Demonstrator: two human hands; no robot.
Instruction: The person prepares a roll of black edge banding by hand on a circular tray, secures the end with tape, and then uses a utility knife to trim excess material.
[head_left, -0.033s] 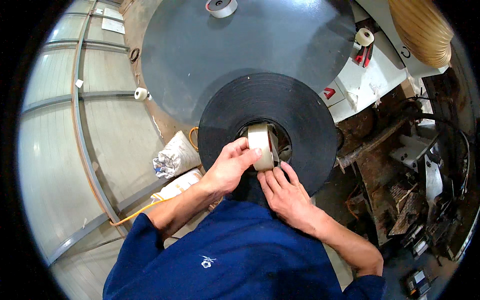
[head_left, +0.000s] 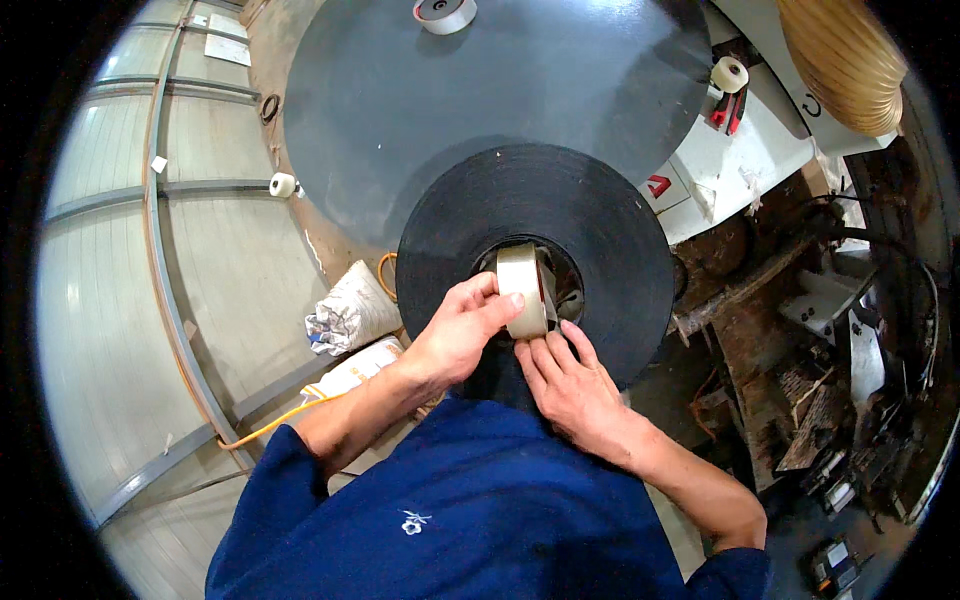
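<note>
Grey workshop flooring and a big round steel table [head_left: 420, 110] fill the background, with rusty machinery [head_left: 800, 330] off to the right. Nearer the person, a wide black coil of strip [head_left: 600, 220] lies flat. At its central opening, the left hand [head_left: 455, 335] is curled around a pale roll of tape [head_left: 522, 290], thumb and fingers gripping its edge and holding it upright. The right hand [head_left: 572, 385] lies flat and open on the coil just below the roll, fingertips touching the tape. Another tape roll [head_left: 445, 12] sits on the table's far side.
</note>
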